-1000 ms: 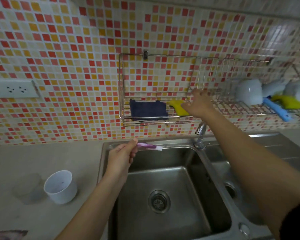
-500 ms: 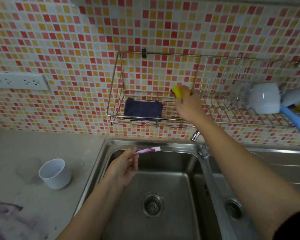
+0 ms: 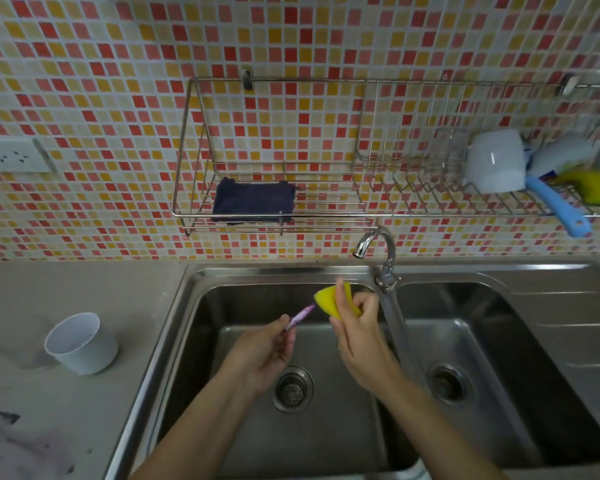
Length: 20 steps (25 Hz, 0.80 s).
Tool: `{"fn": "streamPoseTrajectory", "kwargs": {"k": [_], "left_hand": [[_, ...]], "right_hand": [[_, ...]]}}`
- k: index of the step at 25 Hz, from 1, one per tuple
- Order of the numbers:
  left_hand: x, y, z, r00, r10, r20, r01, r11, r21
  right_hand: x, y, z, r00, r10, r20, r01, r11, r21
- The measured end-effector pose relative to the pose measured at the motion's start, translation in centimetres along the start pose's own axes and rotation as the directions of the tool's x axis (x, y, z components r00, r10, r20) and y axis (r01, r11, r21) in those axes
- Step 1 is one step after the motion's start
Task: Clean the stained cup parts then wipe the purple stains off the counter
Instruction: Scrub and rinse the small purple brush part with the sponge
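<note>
Over the left sink basin (image 3: pixel 243 441), my left hand (image 3: pixel 264 351) pinches a purple-stained straw (image 3: pixel 300 317) that points up and right. My right hand (image 3: pixel 357 327) grips a folded yellow sponge (image 3: pixel 328 299), and the straw's tip touches it. A white cup (image 3: pixel 80 342) stands upright on the grey counter (image 3: pixel 136 299) to the left of the sink. Beside it sits a clear lid-like piece (image 3: pixel 21 355), hard to make out. Purple stains (image 3: pixel 11 441) smear the counter at the lower left.
A chrome tap (image 3: pixel 378 247) stands between the two basins. The wire wall rack (image 3: pixel 274 216) holds a dark blue cloth (image 3: pixel 253 200). Its right part carries a white mug (image 3: pixel 496 161), a blue-handled brush (image 3: pixel 555 209) and other items. A wall socket (image 3: pixel 11 155) sits at left.
My right hand took the yellow sponge off the rack and brought it down over the sink to the straw's tip. The view tilted downward.
</note>
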<state>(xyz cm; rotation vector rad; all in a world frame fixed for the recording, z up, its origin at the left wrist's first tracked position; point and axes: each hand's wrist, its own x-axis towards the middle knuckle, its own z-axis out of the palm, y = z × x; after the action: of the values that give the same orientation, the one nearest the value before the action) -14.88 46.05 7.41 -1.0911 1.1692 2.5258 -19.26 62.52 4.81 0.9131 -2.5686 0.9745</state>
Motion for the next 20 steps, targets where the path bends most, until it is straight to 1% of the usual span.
{"fn": "streamPoseTrajectory", "kwargs": {"k": [3, 5, 7, 8, 11, 12, 13, 15, 16, 17, 19, 20], "left_hand": [[-0.5, -0.9, 1.3, 0.999, -0.013, 0.041, 0.012, 0.999, 0.041], [-0.9, -1.2, 1.9, 0.999, -0.009, 0.049, 0.006, 0.998, 0.067], [-1.0, -1.2, 2.2, 0.999, -0.021, 0.045, 0.018, 0.998, 0.06], [-1.1, -1.1, 2.3, 0.999, -0.033, 0.042, 0.03, 0.998, 0.062], [-1.1, -1.1, 2.7, 0.996, -0.076, 0.035, 0.074, 0.996, 0.045], [-1.1, -1.2, 2.7, 0.996, -0.089, 0.032, 0.088, 0.996, 0.021], [-1.1, -1.2, 2.7, 0.995, -0.096, 0.028, 0.096, 0.995, 0.0], [-1.0, -1.4, 2.7, 0.996, -0.091, 0.012, 0.091, 0.996, -0.015], [-0.8, -1.6, 2.8, 0.996, -0.085, 0.006, 0.085, 0.996, -0.017], [-0.7, -1.8, 3.1, 0.996, -0.084, 0.007, 0.084, 0.996, -0.017], [-0.7, -2.2, 3.6, 0.993, -0.109, 0.035, 0.11, 0.994, -0.015], [-0.8, -2.4, 3.9, 0.99, -0.132, 0.052, 0.133, 0.991, -0.017]], "right_hand": [[0.3, 1.2, 0.0, 0.999, -0.034, -0.039, 0.028, 0.988, -0.151], [0.4, 1.5, -0.3, 1.0, 0.005, -0.028, -0.01, 0.988, -0.157], [0.4, 1.6, -0.9, 0.998, 0.03, 0.047, -0.024, 0.99, -0.138], [0.4, 1.6, -1.0, 0.999, 0.04, 0.033, -0.035, 0.989, -0.145], [0.4, 1.9, -1.5, 0.991, 0.067, -0.114, -0.088, 0.978, -0.191], [0.3, 2.2, -1.6, 0.991, 0.055, -0.124, -0.08, 0.976, -0.203], [0.1, 2.4, -1.8, 0.991, 0.062, -0.12, -0.084, 0.979, -0.185], [-0.3, 2.4, -1.8, 0.979, 0.116, -0.166, -0.134, 0.986, -0.098], [-0.6, 2.4, -1.6, 0.975, 0.115, -0.187, -0.132, 0.988, -0.079], [-0.9, 2.4, -1.2, 0.981, 0.076, -0.178, -0.092, 0.992, -0.081], [-1.6, 2.6, -0.5, 0.994, -0.028, -0.109, 0.016, 0.994, -0.108], [-1.7, 2.8, -0.4, 0.994, -0.031, -0.106, 0.019, 0.994, -0.112]]}}
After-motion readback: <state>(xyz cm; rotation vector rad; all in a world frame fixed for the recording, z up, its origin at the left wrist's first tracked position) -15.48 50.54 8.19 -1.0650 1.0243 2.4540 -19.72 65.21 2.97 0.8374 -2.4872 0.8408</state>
